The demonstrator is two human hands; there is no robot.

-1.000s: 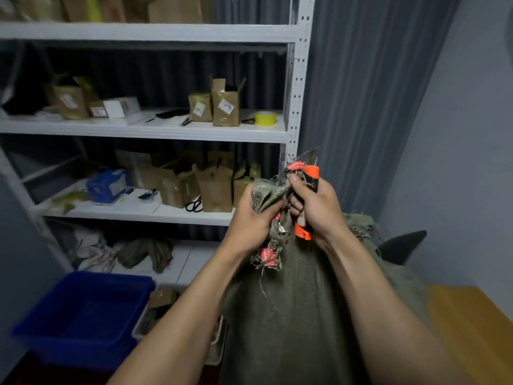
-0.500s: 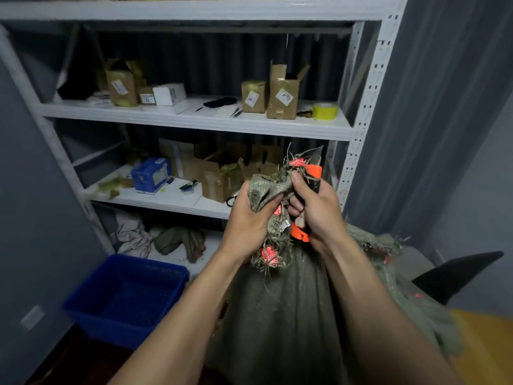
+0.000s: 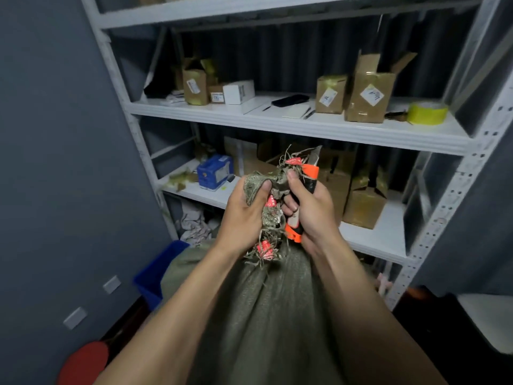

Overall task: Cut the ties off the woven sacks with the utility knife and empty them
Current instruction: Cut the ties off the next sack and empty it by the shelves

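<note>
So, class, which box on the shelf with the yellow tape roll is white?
The small white box, toward the left end of the shelf; the rest there are brown cardboard.

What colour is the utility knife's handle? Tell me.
Orange with black, on the utility knife in the right hand; head view.

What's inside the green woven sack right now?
Contents hidden: the woven sack is opaque, its neck bunched in the left hand and bound with red-tagged ties. Right hand holds the utility knife beside it.
</note>
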